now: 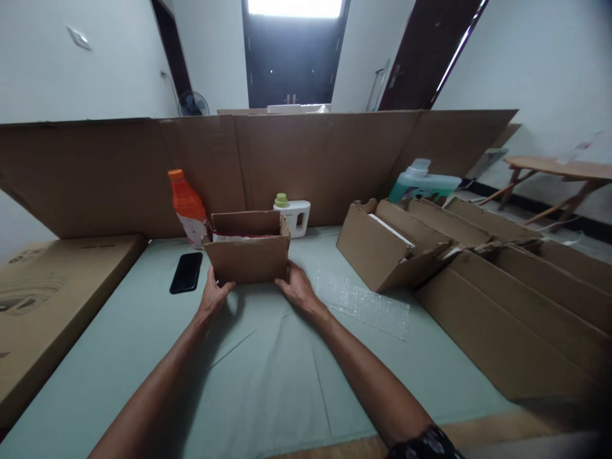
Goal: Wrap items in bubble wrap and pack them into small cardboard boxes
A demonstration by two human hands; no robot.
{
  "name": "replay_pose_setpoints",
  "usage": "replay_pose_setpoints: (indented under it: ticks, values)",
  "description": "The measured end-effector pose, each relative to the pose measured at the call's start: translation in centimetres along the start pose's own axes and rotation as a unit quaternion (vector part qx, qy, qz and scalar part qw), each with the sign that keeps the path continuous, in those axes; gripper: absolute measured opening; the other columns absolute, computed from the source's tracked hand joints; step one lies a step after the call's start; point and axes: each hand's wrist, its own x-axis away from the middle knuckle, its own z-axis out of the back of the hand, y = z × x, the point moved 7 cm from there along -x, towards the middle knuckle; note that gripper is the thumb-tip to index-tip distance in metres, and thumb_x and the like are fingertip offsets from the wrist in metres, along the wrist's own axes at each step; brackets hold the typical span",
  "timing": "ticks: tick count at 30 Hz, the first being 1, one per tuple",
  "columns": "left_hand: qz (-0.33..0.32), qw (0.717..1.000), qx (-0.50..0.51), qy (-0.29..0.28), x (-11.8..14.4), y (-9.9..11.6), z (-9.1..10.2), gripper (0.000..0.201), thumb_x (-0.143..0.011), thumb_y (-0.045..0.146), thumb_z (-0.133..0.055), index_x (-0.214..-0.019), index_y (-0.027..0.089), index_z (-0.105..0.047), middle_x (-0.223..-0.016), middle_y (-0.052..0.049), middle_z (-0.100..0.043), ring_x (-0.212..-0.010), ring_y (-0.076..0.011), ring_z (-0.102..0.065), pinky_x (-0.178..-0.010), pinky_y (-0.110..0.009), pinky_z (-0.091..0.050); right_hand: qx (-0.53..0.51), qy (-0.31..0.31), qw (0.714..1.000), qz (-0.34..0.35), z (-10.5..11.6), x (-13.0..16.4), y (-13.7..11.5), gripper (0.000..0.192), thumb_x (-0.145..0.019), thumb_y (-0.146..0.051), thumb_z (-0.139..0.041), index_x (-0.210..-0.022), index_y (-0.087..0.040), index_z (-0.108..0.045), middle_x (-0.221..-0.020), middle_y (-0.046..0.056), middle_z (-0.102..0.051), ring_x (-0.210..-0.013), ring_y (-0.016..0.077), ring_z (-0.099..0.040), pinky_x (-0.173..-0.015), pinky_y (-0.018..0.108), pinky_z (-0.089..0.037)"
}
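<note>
Small open cardboard box (247, 254) sits at frame centre on the pale green cloth (268, 376), top flaps up, sth white and red visible inside. Left hand (213, 294) grips box's lower-left corner, fingers closed against the front and side wall. Right hand (297, 287) grips lower-right corner, fingers wrapped on the edge; both hands clamped on the box, well apart from each other, one per corner. Black phone (186, 272) lies flat just left of box, near left hand, not touching. Orange bottle (187, 207) stands behind box to upper left, leaning slightly; white jug w/ green cap (292, 214) stands just behind box's right rear corner. Sheet of bubble wrap (363, 303) lies on cloth right of right hand. Further right: a larger open carton (382, 252), tilted, then flat cardboard pieces (516, 319) stacked along right edge. Teal-and-white jug (421, 182) lies on its side behind carton. Tall cardboard wall (306, 159) spans the back. Flat printed carton (52, 299) occupies left edge of frame.
</note>
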Motion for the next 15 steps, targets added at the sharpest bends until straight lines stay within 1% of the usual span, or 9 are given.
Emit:
replay_pose_setpoints:
  ticks: [2,4,6,8,9,11,12,13,15]
  values:
    - [0.026,1.0,-0.005,0.005,1.9,-1.1,0.4,0.096,-0.072,0.033,-0.068,-0.155,0.02,-0.022,-0.155,-0.019,-0.039,-0.143,-0.0365,-0.042,-0.116,-0.055,-0.036,0.03,0.021,0.999,0.008,2.7,2.2,1.6,0.048,-0.087,-0.027,-0.063,-0.134,-0.019,-0.059,-0.136,0.012,-0.065,-0.124,0.0273,-0.058,-0.106,0.042,-0.044]
    - [0.049,0.999,-0.01,0.01,5.3,-2.3,0.9,0.1,-0.075,0.037,-0.069,-0.158,0.019,-0.015,-0.161,-0.022,-0.029,-0.148,-0.0393,-0.035,-0.118,-0.059,-0.031,0.065,0.04,0.997,-0.007,5.6,4.5,4.4,0.042,-0.087,-0.025,-0.06,-0.128,-0.019,-0.065,-0.136,0.014,-0.065,-0.127,0.0305,-0.056,-0.109,0.047,-0.04]
    - [0.042,0.999,-0.025,-0.003,9.4,-2.9,0.8,0.096,-0.077,0.037,-0.07,-0.157,0.019,-0.022,-0.161,-0.022,-0.031,-0.149,-0.0383,-0.033,-0.121,-0.058,-0.026,0.096,0.048,0.994,-0.029,7.8,6.4,7.3,0.036,-0.084,-0.023,-0.063,-0.119,-0.017,-0.07,-0.132,0.017,-0.067,-0.123,0.0344,-0.057,-0.104,0.052,-0.042]
    - [-0.007,0.997,-0.065,-0.042,13.5,-2.6,0.1,0.083,-0.077,0.033,-0.069,-0.153,0.02,-0.037,-0.159,-0.019,-0.037,-0.149,-0.0366,-0.033,-0.123,-0.057,-0.024,0.116,0.046,0.991,-0.038,9.1,7.3,9.5,0.028,-0.081,-0.022,-0.064,-0.106,-0.018,-0.075,-0.125,0.018,-0.07,-0.118,0.0362,-0.06,-0.097,0.053,-0.046]
    - [-0.036,0.993,-0.089,-0.069,15.4,-2.2,-0.4,0.076,-0.079,0.031,-0.068,-0.15,0.022,-0.043,-0.159,-0.018,-0.039,-0.149,-0.036,-0.034,-0.123,-0.058,-0.025,0.123,0.044,0.991,-0.035,9.4,7.3,10.1,0.022,-0.081,-0.021,-0.063,-0.099,-0.018,-0.077,-0.121,0.017,-0.072,-0.115,0.036,-0.062,-0.094,0.053,-0.047]
    - [-0.073,0.983,-0.124,-0.113,18.3,-1.6,-1.1,0.063,-0.083,0.03,-0.065,-0.144,0.024,-0.052,-0.159,-0.016,-0.041,-0.149,-0.0355,-0.036,-0.12,-0.058,-0.03,0.13,0.047,0.99,-0.016,9.5,6.9,10.0,0.02,-0.084,-0.019,-0.059,-0.09,-0.019,-0.078,-0.117,0.016,-0.074,-0.111,0.0352,-0.064,-0.091,0.053,-0.048]
    - [-0.073,0.982,-0.126,-0.12,19.2,-1.3,-1.0,0.059,-0.085,0.031,-0.063,-0.142,0.025,-0.054,-0.159,-0.015,-0.041,-0.148,-0.0351,-0.037,-0.119,-0.058,-0.032,0.132,0.051,0.99,-0.001,9.3,6.7,9.2,0.021,-0.086,-0.018,-0.057,-0.09,-0.019,-0.078,-0.117,0.016,-0.074,-0.112,0.0348,-0.064,-0.091,0.053,-0.048]
    - [-0.064,0.984,-0.121,-0.115,19.7,-1.1,-0.7,0.055,-0.086,0.034,-0.063,-0.14,0.025,-0.056,-0.158,-0.014,-0.042,-0.147,-0.0349,-0.038,-0.119,-0.057,-0.034,0.131,0.052,0.99,0.019,9.0,6.6,8.0,0.023,-0.087,-0.017,-0.055,-0.091,-0.019,-0.078,-0.119,0.016,-0.073,-0.113,0.0341,-0.063,-0.092,0.052,-0.048]
    - [-0.024,0.992,-0.092,-0.079,19.7,-0.7,0.7,0.053,-0.087,0.041,-0.064,-0.137,0.025,-0.059,-0.155,-0.014,-0.047,-0.145,-0.0347,-0.043,-0.118,-0.055,-0.036,0.124,0.042,0.989,0.068,7.8,7.1,4.2,0.024,-0.089,-0.016,-0.055,-0.095,-0.021,-0.078,-0.124,0.012,-0.072,-0.117,0.0304,-0.062,-0.097,0.05,-0.046]
